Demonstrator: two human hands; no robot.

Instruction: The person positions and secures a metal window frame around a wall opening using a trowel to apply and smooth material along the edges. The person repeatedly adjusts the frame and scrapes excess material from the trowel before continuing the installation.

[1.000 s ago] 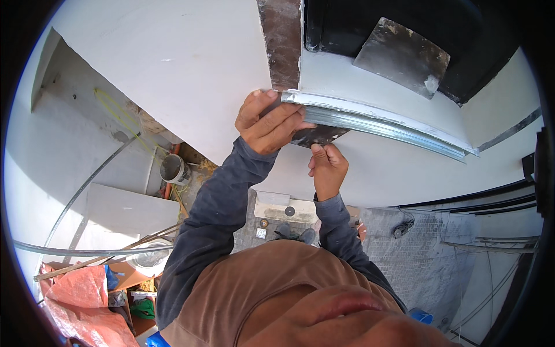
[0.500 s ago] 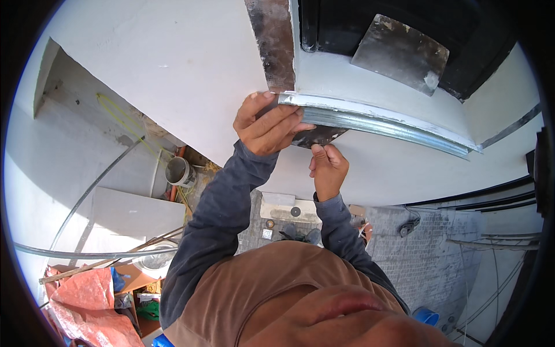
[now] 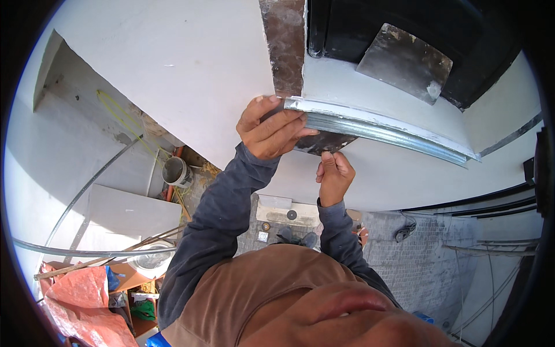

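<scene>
1. Head view: left hand (image 3: 270,128) clasps the near end of a long metal strip (image 3: 381,128) lying against the white wall (image 3: 173,75).
2. Right hand (image 3: 334,175), fingers curled, pinches a dark trowel blade (image 3: 324,142) just beneath the strip.
3. Down left: orange-red plastic sheet (image 3: 81,306), grey bucket (image 3: 173,171).

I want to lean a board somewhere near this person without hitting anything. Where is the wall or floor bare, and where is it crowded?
The white wall left of the left hand is bare, as is the stretch below the metal strip beside the right hand. The floor is crowded: grey bucket, orange sheet, long rods.
</scene>
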